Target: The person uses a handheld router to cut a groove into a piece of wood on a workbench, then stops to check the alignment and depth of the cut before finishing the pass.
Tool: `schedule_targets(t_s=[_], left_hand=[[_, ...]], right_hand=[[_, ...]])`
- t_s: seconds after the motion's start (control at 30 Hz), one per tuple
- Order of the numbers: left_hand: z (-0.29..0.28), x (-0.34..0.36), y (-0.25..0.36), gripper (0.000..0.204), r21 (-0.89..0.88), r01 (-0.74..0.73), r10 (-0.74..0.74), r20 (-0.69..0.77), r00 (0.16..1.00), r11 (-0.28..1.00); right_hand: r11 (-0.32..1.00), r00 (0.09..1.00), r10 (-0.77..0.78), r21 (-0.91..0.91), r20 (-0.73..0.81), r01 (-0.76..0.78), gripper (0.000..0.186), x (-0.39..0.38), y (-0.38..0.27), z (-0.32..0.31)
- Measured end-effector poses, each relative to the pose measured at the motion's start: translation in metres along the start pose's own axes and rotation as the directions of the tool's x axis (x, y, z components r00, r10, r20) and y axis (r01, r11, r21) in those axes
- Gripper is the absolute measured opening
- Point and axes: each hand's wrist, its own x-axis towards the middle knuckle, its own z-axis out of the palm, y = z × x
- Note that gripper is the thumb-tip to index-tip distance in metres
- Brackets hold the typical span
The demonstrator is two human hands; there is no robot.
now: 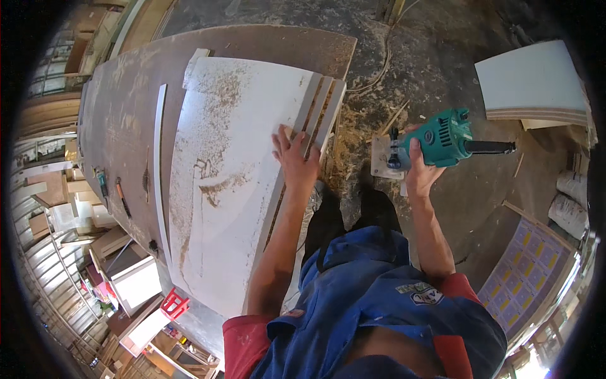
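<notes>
My right hand point(419, 174) is closed around a teal handheld router point(445, 140), held up to the right of the workbench. The router's square base plate point(381, 158) faces left and its black cord end point(491, 147) points right. My left hand point(297, 161) lies on the near right edge of a stack of white panels point(252, 126), fingers spread and holding nothing. Brown gaps run between the layered panel edges beside those fingers. Brown sawdust point(218, 101) is scattered over the top panel's white face.
Under the panels is a large brown tabletop point(120, 132) with a long white strip point(159, 158), a hammer point(122, 194) and a teal-handled tool point(102, 183). White panels point(530, 76) stand far right. A red stool point(174, 304) is lower left. Wood chips point(350, 136) litter the floor.
</notes>
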Motion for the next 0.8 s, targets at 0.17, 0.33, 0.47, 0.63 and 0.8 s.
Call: schedule_targets(t_s=[0.17, 0.33, 0.47, 0.63, 0.8], left_hand=[[-0.006, 0.015, -0.001, 0.051, -0.015, -0.087, 0.088, 0.069, 0.994, 0.996], [-0.022, 0.013, -0.014, 0.049, -0.162, -0.180, 0.200, 0.113, 0.973, 0.970], [-0.054, 0.038, -0.046, 0.055, -0.353, -0.223, 0.248, 0.029, 0.968, 0.909], [-0.117, 0.120, -0.136, 0.057, 0.414, -0.130, 0.227, -0.194, 0.954, 0.901], [-0.111, 0.134, -0.160, 0.057, 0.405, -0.174, 0.306, -0.287, 0.908, 0.897]], right_hand=[[0.994, 0.995, -0.097, -0.051, -0.022, 0.096, 0.035, 0.013, 0.004, 0.061], [0.962, 0.973, -0.225, -0.169, -0.056, 0.213, 0.023, 0.024, 0.015, 0.120], [0.905, 0.957, -0.289, -0.335, -0.028, 0.263, 0.024, 0.034, 0.027, 0.150], [0.941, 0.945, -0.320, -0.136, -0.063, 0.310, 0.023, 0.046, 0.055, 0.179], [0.922, 0.932, -0.359, -0.171, -0.046, 0.347, 0.025, 0.053, 0.077, 0.200]])
